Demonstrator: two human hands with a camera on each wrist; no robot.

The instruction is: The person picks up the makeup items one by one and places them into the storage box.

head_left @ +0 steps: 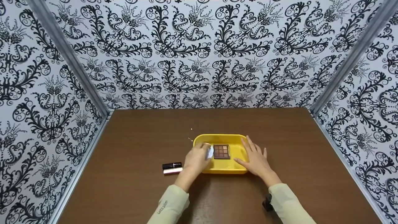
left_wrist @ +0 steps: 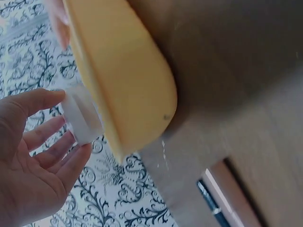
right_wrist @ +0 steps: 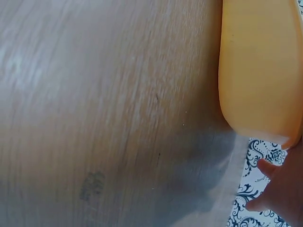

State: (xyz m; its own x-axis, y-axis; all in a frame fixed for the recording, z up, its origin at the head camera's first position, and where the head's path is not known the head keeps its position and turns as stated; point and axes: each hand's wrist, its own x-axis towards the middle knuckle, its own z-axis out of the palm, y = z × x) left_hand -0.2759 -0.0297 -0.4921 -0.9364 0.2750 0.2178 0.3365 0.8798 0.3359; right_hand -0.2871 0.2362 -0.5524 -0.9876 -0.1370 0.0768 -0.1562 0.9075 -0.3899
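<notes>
At the left end of the yellow tray [head_left: 224,170]: left hand [head_left: 196,158], thumb and fingers curved, pinching a smooth white jar [head_left: 210,152] at the rim. Right end: right hand [head_left: 257,158], fingers spread over the rim. In the tray, between hands: flat, square-panned brown palette [head_left: 221,151]. Left: black tube [head_left: 172,165], pale pink tube [head_left: 173,171]. Beneath: wood-grain table [head_left: 140,140].

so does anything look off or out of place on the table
Nothing looks spilled or broken. A thin glinting strand looks stray, lying on the table outside the yellow tray, near its far left corner, too small to identify. The right wrist view also shows a dark smudge on the table, perhaps a stain or a reflection.
</notes>
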